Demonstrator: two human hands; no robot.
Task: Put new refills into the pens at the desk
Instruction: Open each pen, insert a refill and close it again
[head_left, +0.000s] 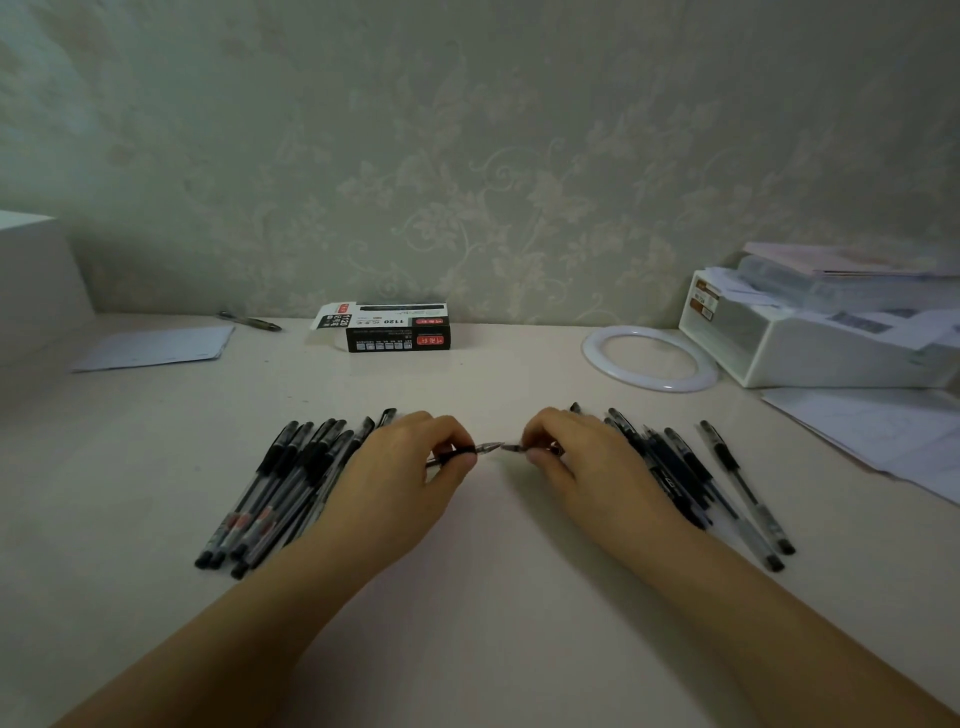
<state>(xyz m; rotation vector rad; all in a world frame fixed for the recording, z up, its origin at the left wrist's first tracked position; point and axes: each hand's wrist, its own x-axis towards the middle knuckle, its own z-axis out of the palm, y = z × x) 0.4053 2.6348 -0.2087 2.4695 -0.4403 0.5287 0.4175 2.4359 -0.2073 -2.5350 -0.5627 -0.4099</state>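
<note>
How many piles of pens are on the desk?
2. One pile of black pens lies by the left hand, another pile of black pens by the right hand. One more pen lies alone, far left.

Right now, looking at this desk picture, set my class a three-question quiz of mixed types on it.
1. True or false: both hands hold pen parts.
2. Which lies right of the pen box? A) white ring B) paper sheet
3. Fill in: loose pens lie in ___ piles.

Key
1. True: left hand and right hand each pinch a pen piece.
2. A: white ring, pen box.
3. Two: left pile, right pile.
</note>
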